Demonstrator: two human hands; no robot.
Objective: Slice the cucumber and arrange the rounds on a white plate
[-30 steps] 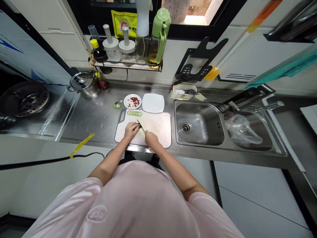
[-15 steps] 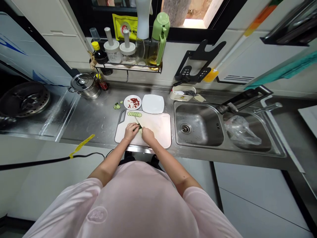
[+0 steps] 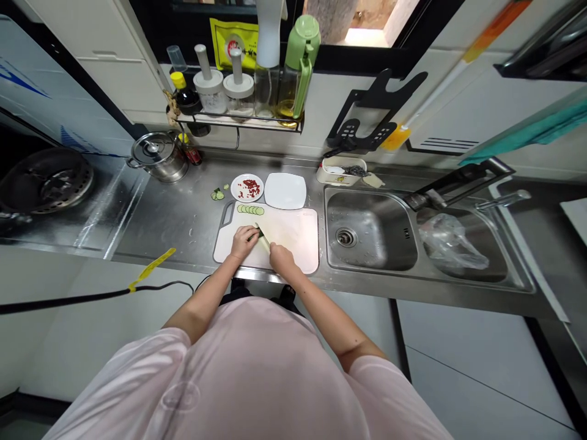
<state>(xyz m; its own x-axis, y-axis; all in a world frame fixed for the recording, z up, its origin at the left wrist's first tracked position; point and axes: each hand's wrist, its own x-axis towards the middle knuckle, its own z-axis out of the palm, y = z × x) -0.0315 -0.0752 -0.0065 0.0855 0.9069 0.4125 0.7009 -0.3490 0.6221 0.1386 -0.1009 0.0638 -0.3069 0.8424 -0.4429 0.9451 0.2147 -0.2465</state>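
My left hand [image 3: 244, 241] is closed on a dark green piece of cucumber [image 3: 259, 231], mostly covered by the fingers, on the white cutting board [image 3: 298, 238]. Beside it, my right hand [image 3: 281, 256] grips the handle of a kitchen knife [image 3: 263, 237]. The blade points up and left, with its tip near the cucumber. A row of cucumber slices [image 3: 251, 209] lies along the board's far edge. Behind the board stand a round white plate [image 3: 235, 190] of chopped red pieces and a bare white square plate [image 3: 285, 190].
Cucumber end pieces [image 3: 217, 194] lie on the steel counter [image 3: 169, 226] left of the plates. A lidded pot [image 3: 158, 159] stands farther left, near a black wok [image 3: 46, 180]. At right is a double sink [image 3: 371, 235] with a plastic bag [image 3: 452, 241]. Bottles and jars fill the wall shelf [image 3: 238, 121].
My right hand has moved right and slightly toward me, drawing the knife away from the left fingers. My left hand stays on the cucumber in about the same place.
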